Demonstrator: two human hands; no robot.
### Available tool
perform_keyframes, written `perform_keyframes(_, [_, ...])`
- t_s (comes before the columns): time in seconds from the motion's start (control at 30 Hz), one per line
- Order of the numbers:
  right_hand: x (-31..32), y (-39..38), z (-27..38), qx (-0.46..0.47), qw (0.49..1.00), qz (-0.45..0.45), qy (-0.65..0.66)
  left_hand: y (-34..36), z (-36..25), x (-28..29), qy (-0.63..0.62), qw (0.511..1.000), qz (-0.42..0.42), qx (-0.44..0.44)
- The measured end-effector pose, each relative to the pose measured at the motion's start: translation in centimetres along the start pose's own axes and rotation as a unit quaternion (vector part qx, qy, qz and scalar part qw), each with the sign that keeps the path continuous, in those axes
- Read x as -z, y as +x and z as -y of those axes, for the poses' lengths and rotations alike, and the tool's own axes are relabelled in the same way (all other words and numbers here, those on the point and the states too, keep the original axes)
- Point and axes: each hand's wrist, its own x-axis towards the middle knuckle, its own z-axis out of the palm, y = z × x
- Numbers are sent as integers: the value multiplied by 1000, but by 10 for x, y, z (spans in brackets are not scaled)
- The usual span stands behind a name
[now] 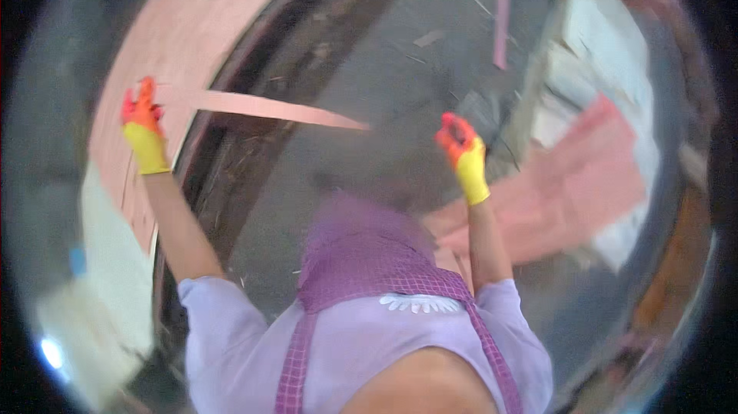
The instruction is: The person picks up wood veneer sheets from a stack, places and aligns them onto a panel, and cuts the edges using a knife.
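Note:
My left hand [144,126], in a yellow glove with orange and pink fingers, is over a long pinkish sheet [211,10] that looks like wood veneer. A narrow, tapering strip [269,107] of the same colour runs from beside its fingers, past the sheet's edge and out over the dark floor. The fingers look closed on the strip's near end, though blur softens the grip. My right hand [463,156], gloved alike, hangs in the air to the right, apart from the strip's tip. Its fingers are curled with a gap between them, and nothing shows in them.
At the right lies a broad pink sheet [561,176] over pale stacked material [603,22]. Another thin pink strip [502,14] is on the dark floor [384,53], among scattered slivers. A dark edge [254,68] runs along the left stack. A purple checked apron [361,252] covers my front.

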Motion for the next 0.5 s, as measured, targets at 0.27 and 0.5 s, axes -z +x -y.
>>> perform_keyframes(0.27, [-305, -44, 111, 180, 872, 456, 7, -132, -9, 208, -140, 940, -273, 149])
perform_keyframes(0.5, [-440, -84, 145, 491, 625, 538, -280, -273, 95, 378, -300, 785, -534, 95])
